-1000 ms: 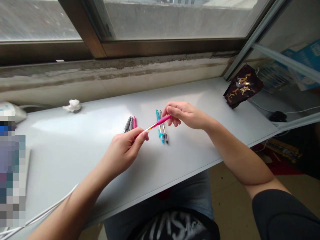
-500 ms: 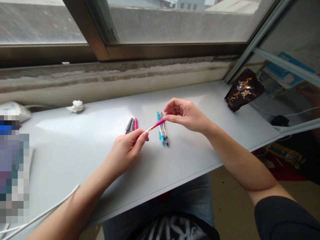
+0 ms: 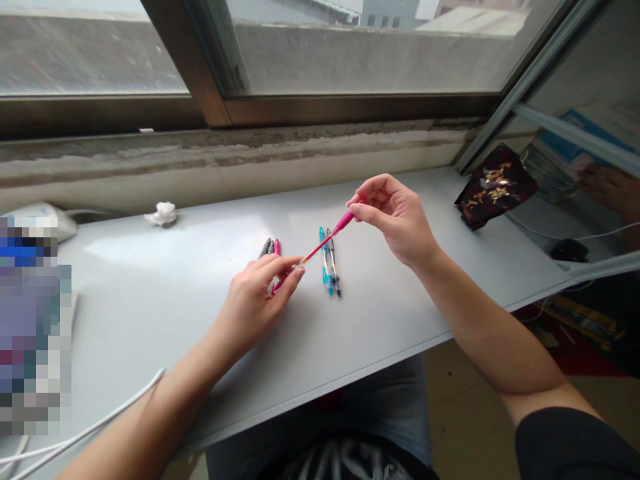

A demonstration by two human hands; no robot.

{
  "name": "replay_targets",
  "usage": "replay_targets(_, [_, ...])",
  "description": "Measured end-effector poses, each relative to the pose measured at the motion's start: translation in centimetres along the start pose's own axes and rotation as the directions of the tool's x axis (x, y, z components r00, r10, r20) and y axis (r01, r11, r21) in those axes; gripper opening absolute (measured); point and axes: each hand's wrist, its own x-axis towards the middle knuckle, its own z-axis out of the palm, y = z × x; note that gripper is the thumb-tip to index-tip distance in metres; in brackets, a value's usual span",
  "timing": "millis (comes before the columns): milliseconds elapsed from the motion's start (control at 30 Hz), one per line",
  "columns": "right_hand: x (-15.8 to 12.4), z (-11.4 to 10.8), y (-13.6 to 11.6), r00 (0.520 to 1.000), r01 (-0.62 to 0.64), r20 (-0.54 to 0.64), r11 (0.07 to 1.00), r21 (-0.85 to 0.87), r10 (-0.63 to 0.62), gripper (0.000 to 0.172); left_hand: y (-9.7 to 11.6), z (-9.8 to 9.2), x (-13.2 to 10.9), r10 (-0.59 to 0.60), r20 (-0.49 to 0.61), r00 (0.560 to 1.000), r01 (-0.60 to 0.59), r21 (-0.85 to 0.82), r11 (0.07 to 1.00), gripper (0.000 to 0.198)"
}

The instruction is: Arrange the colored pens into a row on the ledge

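A clear pen barrel (image 3: 279,286) with pink parts is pinched in my left hand (image 3: 257,287). My right hand (image 3: 400,217) pinches a pink pen grip piece (image 3: 345,221), and a thin red refill (image 3: 319,249) runs between it and the barrel. Beyond my left hand lie a pink pen part (image 3: 277,247) and dark grey pen parts (image 3: 265,248), partly hidden by the fingers. Between the hands, a teal pen (image 3: 326,267) and a black clear pen (image 3: 333,267) lie side by side on the desk.
The pale desk (image 3: 200,373) runs below a window. Crumpled white tissue (image 3: 164,214) lies at the back left, a dark packet (image 3: 496,187) at the back right. A white cable (image 3: 117,415) crosses near my left forearm. Blurred items (image 3: 30,327) stand at the left edge.
My right hand has moved up and right with the pink grip piece, away from my left hand. More of the red refill shows between them. The view has shifted slightly.
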Motion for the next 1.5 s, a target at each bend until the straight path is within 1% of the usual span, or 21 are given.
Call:
replay_targets(100, [0.1, -0.1, 0.2, 1.000, 0.023, -0.016, 1.000, -0.015, -0.023, 0.034, -0.2, 0.1, 0.0, 0.019, -0.018, 1.000, -0.019, 0.000, 1.000, 0.020])
replay_targets(200, [0.1, -0.2, 0.2, 0.999, 0.043, -0.010, 0.999, -0.020, -0.043, 0.037, 0.0, 0.0, 0.0, 0.008, -0.018, 1.000, -0.008, -0.003, 1.000, 0.020])
replay_targets(300, [0.0, 0.0, -0.2, 1.000, -0.002, 0.005, 1.000, -0.019, 0.002, 0.041, 0.4, 0.0, -0.1, -0.004, -0.016, 1.000, 0.004, -0.017, 1.000, 0.019])
replay_targets(367, [0.0, 0.1, -0.6, 0.999, -0.042, 0.023, 0.999, -0.019, 0.043, 0.044, 0.7, 0.0, -0.1, -0.009, -0.038, 0.999, 0.008, -0.032, 0.999, 0.019])
replay_targets(467, [-0.2, 0.4, -1.0, 0.996, -0.068, 0.065, 0.998, -0.004, 0.068, 0.047, 1.1, 0.0, -0.2, -0.011, -0.088, 0.996, 0.007, -0.045, 0.999, 0.020])
replay_targets(600, [-0.7, 1.0, -0.8, 0.979, -0.102, 0.177, 0.995, -0.006, 0.102, 0.049, 1.1, 0.0, -0.3, 0.015, -0.092, 0.996, -0.019, -0.046, 0.999, 0.019])
replay_targets(667, [-1.0, 1.1, -0.6, 0.969, -0.121, 0.208, 0.990, -0.075, 0.134, 0.050, 1.0, 0.0, -0.3, 0.033, -0.095, 0.995, -0.037, -0.045, 0.998, 0.018])
replay_targets(767, [-1.3, 0.8, -0.5, 0.965, -0.107, 0.199, 0.947, -0.302, 0.172, 0.058, 0.9, 0.1, -0.3, 0.041, -0.082, 0.996, -0.046, -0.052, 0.998, 0.017])
replay_targets(833, [-1.3, 0.5, -0.5, 0.960, -0.086, 0.211, 0.912, -0.402, 0.184, 0.063, 0.9, 0.0, -0.2, 0.016, -0.083, 0.996, -0.020, -0.054, 0.998, 0.018])
replay_targets(867, [-1.2, 0.4, -0.5, 0.954, -0.082, 0.233, 0.913, -0.399, 0.187, 0.059, 0.9, 0.0, -0.2, -0.004, -0.091, 0.996, -0.001, -0.051, 0.999, 0.018])
replay_targets(933, [-1.0, 0.0, -0.6, 0.940, -0.074, 0.295, 0.945, -0.319, 0.173, 0.048, 0.9, -0.1, -0.1, -0.042, -0.109, 0.993, 0.037, -0.046, 0.998, 0.019])
replay_targets(1000, [-0.9, -0.2, -0.8, 0.926, -0.049, 0.350, 0.965, -0.256, 0.140, 0.052, 0.8, -0.2, -0.1, -0.068, -0.112, 0.991, 0.063, -0.050, 0.997, 0.021])
replay_targets(1067, [-0.8, -0.3, -0.9, 0.907, -0.040, 0.388, 0.951, -0.306, 0.163, 0.048, 0.7, -0.3, -0.1, -0.084, -0.109, 0.990, 0.078, -0.057, 0.995, 0.023])
replay_targets(1167, [-0.9, -0.4, -1.2, 0.906, -0.064, 0.357, 0.906, -0.418, 0.229, 0.068, 0.7, -0.4, -0.2, -0.093, -0.103, 0.990, 0.088, -0.054, 0.995, 0.025])
replay_targets(1200, [-0.9, -0.4, -1.2, 0.913, -0.062, 0.342, 0.905, -0.421, 0.222, 0.067, 0.7, -0.3, -0.3, -0.096, -0.103, 0.990, 0.091, -0.050, 0.995, 0.026])
replay_targets(1233, [-0.9, -0.4, -1.3, 0.920, -0.051, 0.336, 0.913, -0.405, 0.201, 0.062, 0.7, -0.3, -0.3, -0.099, -0.103, 0.990, 0.094, -0.047, 0.994, 0.026])
replay_targets(1300, [-0.9, -0.5, -1.4, 0.912, -0.037, 0.366, 0.927, -0.374, 0.184, 0.057, 0.7, -0.3, -0.4, -0.098, -0.102, 0.990, 0.094, -0.040, 0.995, 0.027])
replay_targets(1367, [-0.9, -0.5, -1.5, 0.886, -0.062, 0.404, 0.922, -0.383, 0.228, 0.065, 0.7, -0.3, -0.4, -0.091, -0.102, 0.991, 0.088, -0.034, 0.996, 0.027])
replay_targets(1433, [-0.9, -0.6, -1.5, 0.883, -0.101, 0.387, 0.912, -0.397, 0.267, 0.077, 0.7, -0.3, -0.4, -0.091, -0.105, 0.990, 0.088, -0.034, 0.996, 0.027])
replay_targets(1467, [-0.9, -0.6, -1.4, 0.892, -0.107, 0.368, 0.913, -0.393, 0.263, 0.075, 0.7, -0.3, -0.4, -0.091, -0.107, 0.990, 0.088, -0.037, 0.995, 0.026])
replay_targets(1500, [-0.9, -0.6, -1.5, 0.903, -0.092, 0.355, 0.918, -0.386, 0.240, 0.068, 0.6, -0.3, -0.4, -0.089, -0.110, 0.990, 0.085, -0.040, 0.996, 0.026])
